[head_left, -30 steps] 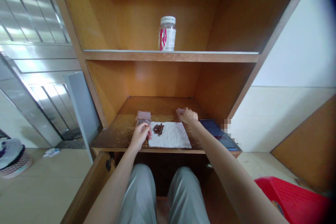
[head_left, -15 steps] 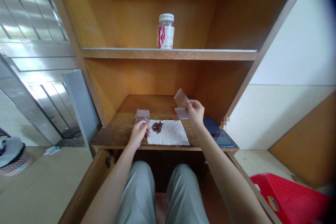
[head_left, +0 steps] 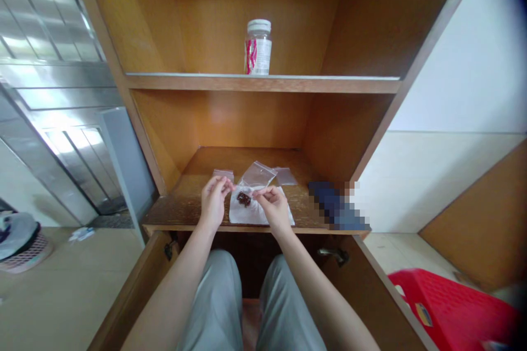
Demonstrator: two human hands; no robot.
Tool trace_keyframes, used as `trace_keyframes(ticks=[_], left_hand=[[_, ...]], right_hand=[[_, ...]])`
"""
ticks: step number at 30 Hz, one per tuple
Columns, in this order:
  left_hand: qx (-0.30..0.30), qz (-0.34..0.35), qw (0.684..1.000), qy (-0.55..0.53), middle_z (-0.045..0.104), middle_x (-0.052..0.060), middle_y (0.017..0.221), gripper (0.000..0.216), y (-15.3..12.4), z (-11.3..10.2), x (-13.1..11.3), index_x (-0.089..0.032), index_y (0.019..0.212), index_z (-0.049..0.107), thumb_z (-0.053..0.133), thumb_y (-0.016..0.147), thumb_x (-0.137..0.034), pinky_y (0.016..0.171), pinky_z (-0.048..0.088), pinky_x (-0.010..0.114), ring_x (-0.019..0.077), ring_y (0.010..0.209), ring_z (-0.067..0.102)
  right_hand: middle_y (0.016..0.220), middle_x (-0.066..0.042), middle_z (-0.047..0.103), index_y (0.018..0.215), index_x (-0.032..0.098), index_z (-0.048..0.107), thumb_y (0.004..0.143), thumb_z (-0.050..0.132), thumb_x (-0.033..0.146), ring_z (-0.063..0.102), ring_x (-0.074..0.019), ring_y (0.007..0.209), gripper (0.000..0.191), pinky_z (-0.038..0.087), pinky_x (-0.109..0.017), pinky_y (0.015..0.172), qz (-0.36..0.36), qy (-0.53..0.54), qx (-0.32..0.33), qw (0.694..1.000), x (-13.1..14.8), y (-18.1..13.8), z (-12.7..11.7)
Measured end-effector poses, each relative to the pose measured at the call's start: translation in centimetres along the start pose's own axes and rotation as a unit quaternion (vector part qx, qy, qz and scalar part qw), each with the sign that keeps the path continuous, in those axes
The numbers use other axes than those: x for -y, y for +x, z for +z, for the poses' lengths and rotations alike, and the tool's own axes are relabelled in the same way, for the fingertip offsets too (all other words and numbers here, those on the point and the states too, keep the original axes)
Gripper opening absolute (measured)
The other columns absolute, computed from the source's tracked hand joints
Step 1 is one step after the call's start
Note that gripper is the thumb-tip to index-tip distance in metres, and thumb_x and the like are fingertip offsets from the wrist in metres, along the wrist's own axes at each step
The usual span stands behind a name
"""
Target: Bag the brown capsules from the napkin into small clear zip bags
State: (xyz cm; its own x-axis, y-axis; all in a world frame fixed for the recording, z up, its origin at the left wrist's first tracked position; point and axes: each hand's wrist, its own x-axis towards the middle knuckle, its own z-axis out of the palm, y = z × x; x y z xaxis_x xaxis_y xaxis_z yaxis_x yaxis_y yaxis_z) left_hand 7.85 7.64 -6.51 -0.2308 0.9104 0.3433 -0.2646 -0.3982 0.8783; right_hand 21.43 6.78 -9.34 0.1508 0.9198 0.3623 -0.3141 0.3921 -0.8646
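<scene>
Left hand [head_left: 214,203]: thumb and fingers pressed together in a pinch, tips just beside the lower left corner of a clear zip bag [head_left: 258,175]; cannot tell whether they grip it. Right hand [head_left: 274,209]: pinching at the bag's lower edge. Dark brown pellets [head_left: 244,199] sit in a small heap on a white paper towel [head_left: 263,215], between the hands, just below the bag. Two small flat bags [head_left: 223,175] [head_left: 285,176] lie on the wooden counter [head_left: 185,214], one either side. Phone [head_left: 337,205], pixelated, lies right of the towel. Labelled white-capped jar [head_left: 258,47] stands on the shelf [head_left: 263,83] above.
</scene>
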Motion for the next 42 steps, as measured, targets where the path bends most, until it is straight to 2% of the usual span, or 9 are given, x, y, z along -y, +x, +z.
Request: trace_keyframes(ticks=[5, 11, 17, 23, 28, 33, 37, 42], left_hand=[[0.013, -0.015, 0.999, -0.029, 0.053, -0.001, 0.068, 0.014, -0.4, 1.7, -1.5, -0.018, 0.069, 0.050, 0.053, 0.070, -0.031, 0.072, 0.047, 0.030, 0.0097, 0.064, 0.055], [0.008, 0.004, 0.998, -0.056, 0.052, -0.001, 0.065, 0.012, -0.7, 1.9, -1.1, -0.016, 0.067, 0.051, 0.054, 0.071, -0.028, 0.066, 0.045, 0.024, 0.0089, 0.062, 0.054], [0.002, 0.017, 1.000, 0.014, 0.052, 0.000, 0.060, 0.017, -0.2, 1.1, -0.9, -0.016, 0.062, 0.051, 0.053, 0.071, -0.031, 0.063, 0.043, 0.024, 0.0102, 0.058, 0.051], [0.074, 0.036, 0.991, 0.101, 0.056, 0.000, 0.058, 0.022, 0.3, -0.1, -1.4, -0.016, 0.059, 0.054, 0.052, 0.074, -0.033, 0.065, 0.041, 0.024, 0.0116, 0.059, 0.053], [0.141, 0.058, 0.962, 0.227, 0.062, 0.003, 0.060, 0.030, 0.8, -0.7, -2.3, -0.015, 0.059, 0.060, 0.049, 0.077, -0.036, 0.068, 0.043, 0.026, 0.0143, 0.063, 0.057], [0.220, 0.071, 0.913, 0.336, 0.068, 0.005, 0.073, 0.026, 1.0, -0.6, -3.1, -0.015, 0.070, 0.066, 0.051, 0.077, -0.036, 0.067, 0.044, 0.026, 0.0166, 0.070, 0.060], [0.239, 0.107, 0.888, 0.378, 0.069, 0.005, 0.082, 0.021, 1.2, -0.2, -3.3, -0.016, 0.080, 0.067, 0.054, 0.075, -0.032, 0.070, 0.044, 0.025, 0.0166, 0.076, 0.061], [0.239, 0.134, 0.868, 0.415, 0.068, 0.005, 0.077, 0.021, 1.7, -0.2, -3.0, -0.015, 0.076, 0.066, 0.054, 0.075, -0.032, 0.066, 0.044, 0.025, 0.0154, 0.070, 0.060]], right_hand=[[0.069, -0.002, 0.064, 0.066, 0.019, 0.050, 0.064, 0.065, 0.033, 0.061, -0.0163, 0.070, 0.020, 0.048, -0.033, 0.071, 0.010, 0.010, 0.013, 1.000, -1.1, -1.0, 1.1], [0.068, 0.000, 0.060, 0.064, 0.018, 0.051, 0.063, 0.065, 0.031, 0.057, -0.0138, 0.068, 0.019, 0.046, -0.030, 0.071, 0.000, -0.007, 0.027, 1.000, -1.5, -1.4, 1.6], [0.070, 0.000, 0.059, 0.071, 0.018, 0.054, 0.067, 0.062, 0.032, 0.055, -0.0127, 0.066, 0.017, 0.044, -0.026, 0.064, 0.014, -0.003, 0.029, 0.999, -0.5, -1.3, 1.4], [0.070, 0.000, 0.059, 0.074, 0.018, 0.056, 0.071, 0.058, 0.033, 0.053, -0.0109, 0.061, 0.015, 0.043, -0.024, 0.060, 0.000, -0.006, 0.005, 1.000, -0.3, -0.5, 0.7], [0.066, 0.000, 0.058, 0.074, 0.017, 0.058, 0.071, 0.060, 0.035, 0.052, -0.0110, 0.060, 0.018, 0.043, -0.024, 0.058, -0.028, -0.043, 0.022, 0.998, -1.0, 0.2, 0.3], [0.075, -0.004, 0.063, 0.084, 0.017, 0.062, 0.074, 0.057, 0.035, 0.055, -0.0129, 0.063, 0.021, 0.045, -0.026, 0.060, -0.062, -0.107, 0.065, 0.990, -0.9, 0.7, 0.1], [0.079, -0.005, 0.064, 0.095, 0.018, 0.061, 0.076, 0.054, 0.032, 0.057, -0.0139, 0.066, 0.025, 0.047, -0.027, 0.063, -0.100, -0.168, 0.097, 0.976, -0.2, 0.6, 0.3], [0.078, -0.004, 0.062, 0.098, 0.018, 0.060, 0.076, 0.055, 0.028, 0.056, -0.0132, 0.065, 0.025, 0.047, -0.027, 0.064, -0.133, -0.223, 0.117, 0.959, 0.0, 0.4, 0.6]])
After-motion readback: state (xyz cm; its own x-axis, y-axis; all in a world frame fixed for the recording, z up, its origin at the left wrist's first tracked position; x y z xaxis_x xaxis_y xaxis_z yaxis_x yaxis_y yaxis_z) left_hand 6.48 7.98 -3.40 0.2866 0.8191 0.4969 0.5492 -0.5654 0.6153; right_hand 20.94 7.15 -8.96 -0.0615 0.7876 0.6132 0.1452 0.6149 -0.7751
